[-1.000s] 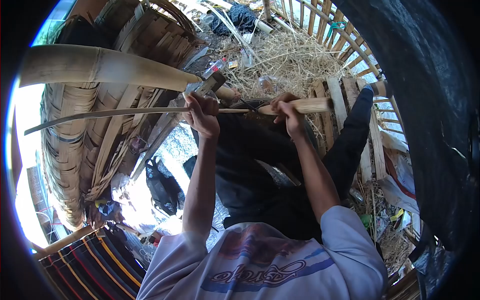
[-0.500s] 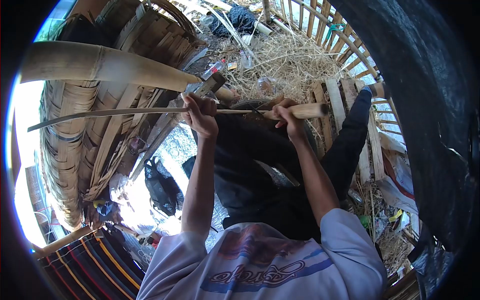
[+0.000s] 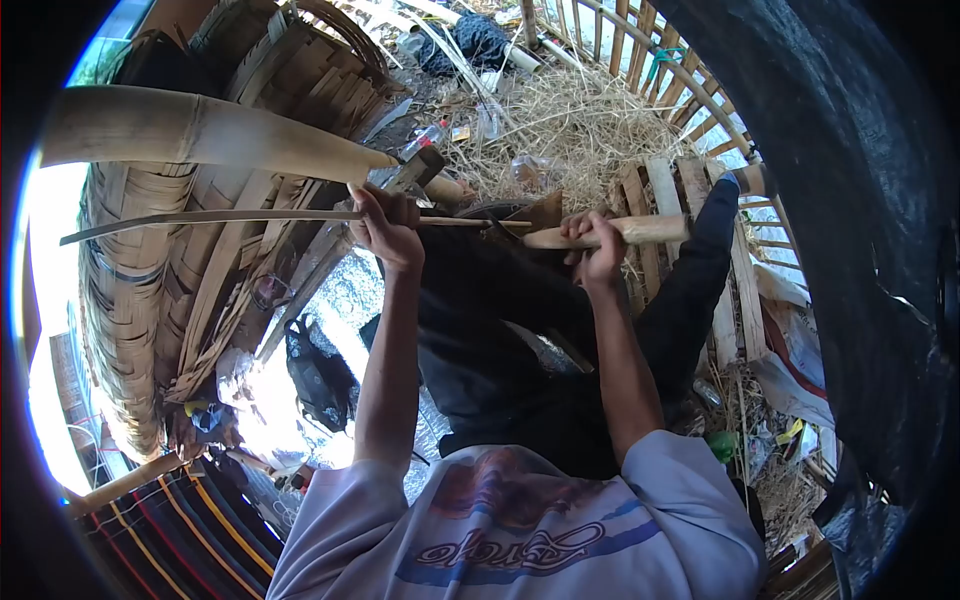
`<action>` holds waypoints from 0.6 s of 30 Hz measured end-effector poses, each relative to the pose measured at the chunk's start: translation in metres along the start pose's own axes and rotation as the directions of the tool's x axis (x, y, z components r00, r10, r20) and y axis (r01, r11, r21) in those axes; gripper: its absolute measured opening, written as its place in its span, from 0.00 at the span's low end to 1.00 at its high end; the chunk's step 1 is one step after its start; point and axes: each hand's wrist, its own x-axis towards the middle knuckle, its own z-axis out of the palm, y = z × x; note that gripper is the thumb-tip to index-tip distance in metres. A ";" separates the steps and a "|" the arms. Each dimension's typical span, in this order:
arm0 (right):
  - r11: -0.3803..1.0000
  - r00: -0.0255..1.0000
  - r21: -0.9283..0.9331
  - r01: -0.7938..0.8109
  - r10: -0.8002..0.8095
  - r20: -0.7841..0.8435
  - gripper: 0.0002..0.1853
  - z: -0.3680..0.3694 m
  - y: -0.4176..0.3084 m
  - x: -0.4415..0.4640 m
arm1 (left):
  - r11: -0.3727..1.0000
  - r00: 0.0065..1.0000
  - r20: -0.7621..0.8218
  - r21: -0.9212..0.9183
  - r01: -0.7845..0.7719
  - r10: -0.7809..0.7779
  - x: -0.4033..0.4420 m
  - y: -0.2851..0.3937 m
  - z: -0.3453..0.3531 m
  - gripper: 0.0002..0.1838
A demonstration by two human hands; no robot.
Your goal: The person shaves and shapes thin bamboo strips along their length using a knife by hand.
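My left hand (image 3: 388,228) is closed around a long, thin bamboo strip (image 3: 230,215), its thumb raised. The strip bends out to the left, and its short right end reaches past my fist above the dark trousers. In my right hand (image 3: 597,245) is a knife with a thick, pale wooden handle (image 3: 650,229); the fingers wrap the handle near its blade end. The dark blade (image 3: 500,236) is hard to make out against the trousers, close to the strip's right tip. I cannot tell whether blade and strip touch.
A thick bamboo pole (image 3: 230,130) crosses at left, just above my left hand, beside woven bamboo panels (image 3: 140,300). Straw (image 3: 590,120) and plastic litter lie ahead. Wooden slats (image 3: 665,195) lie under my outstretched leg. A black bag (image 3: 320,375) sits lower left; dark sheeting (image 3: 840,200) hangs right.
My right hand has moved right with the knife, its handle and blade now farther from my left hand. My left hand has shifted slightly left with the strip.
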 end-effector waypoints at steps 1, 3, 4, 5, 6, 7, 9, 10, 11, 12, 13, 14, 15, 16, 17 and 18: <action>0.995 0.995 0.011 0.098 -0.098 -0.008 0.09 -0.001 -0.005 0.004 | 1.000 1.000 -0.006 0.013 -0.001 0.001 -0.003 0.003 -0.002 0.24; 0.959 0.967 0.126 0.254 -0.254 -0.020 0.09 0.009 -0.018 -0.002 | 1.000 1.000 -0.001 -0.020 0.001 -0.001 -0.005 0.004 -0.003 0.24; 0.923 0.938 0.179 0.339 -0.346 0.009 0.09 0.020 -0.017 -0.003 | 1.000 0.999 -0.033 -0.019 -0.005 0.004 -0.006 0.005 -0.001 0.24; 0.956 0.960 0.152 0.251 -0.266 0.091 0.08 0.015 -0.001 -0.003 | 1.000 0.999 -0.034 -0.021 0.002 -0.002 -0.009 0.005 -0.001 0.24; 0.979 0.975 0.079 0.190 -0.197 0.104 0.09 0.012 0.011 -0.005 | 1.000 0.999 -0.045 0.013 -0.015 0.016 -0.008 0.004 0.002 0.24; 0.990 0.986 0.057 0.127 -0.133 0.102 0.09 0.006 0.012 -0.005 | 0.998 0.998 -0.057 0.048 -0.032 0.035 -0.006 0.004 0.002 0.24; 0.982 0.978 0.046 0.185 -0.188 0.089 0.09 -0.004 0.010 0.000 | 1.000 0.999 -0.033 -0.005 -0.018 0.018 -0.003 0.004 -0.011 0.24; 0.975 0.975 0.047 0.217 -0.219 0.027 0.08 0.006 -0.002 -0.005 | 1.000 0.999 -0.028 -0.016 -0.017 0.017 -0.004 0.005 -0.013 0.24; 0.968 0.969 0.044 0.245 -0.243 -0.046 0.08 0.016 -0.014 -0.014 | 1.000 1.000 -0.021 -0.023 -0.006 0.005 -0.008 0.006 -0.014 0.24; 0.935 0.941 0.113 0.337 -0.338 -0.018 0.07 0.021 -0.009 -0.013 | 0.999 0.999 -0.035 -0.032 0.004 -0.005 -0.009 0.005 -0.013 0.24; 0.979 0.977 0.038 0.201 -0.203 0.065 0.07 0.020 -0.005 -0.018 | 0.999 0.999 -0.032 -0.037 0.007 -0.008 -0.009 0.005 -0.011 0.24; 0.987 0.980 -0.025 0.159 -0.155 0.122 0.07 0.020 0.004 -0.021 | 1.000 1.000 -0.022 0.013 -0.015 0.015 -0.010 0.006 -0.007 0.24; 0.988 0.978 -0.090 0.125 -0.108 0.181 0.08 0.021 0.010 -0.020 | 0.997 0.999 -0.011 0.060 -0.046 0.046 -0.009 0.006 -0.003 0.24; 0.972 0.955 -0.047 0.232 -0.219 0.198 0.09 0.018 0.011 -0.013 | 0.997 0.998 -0.013 0.051 -0.057 0.058 -0.006 0.004 -0.003 0.24; 0.970 0.950 -0.041 0.239 -0.225 0.215 0.09 0.014 0.011 -0.005 | 0.999 0.999 -0.018 0.018 -0.044 0.044 -0.003 0.002 -0.006 0.24; 0.964 0.952 -0.002 0.265 -0.261 0.157 0.09 0.023 -0.001 -0.012 | 1.000 1.000 -0.026 0.002 -0.011 0.011 -0.005 0.005 -0.014 0.24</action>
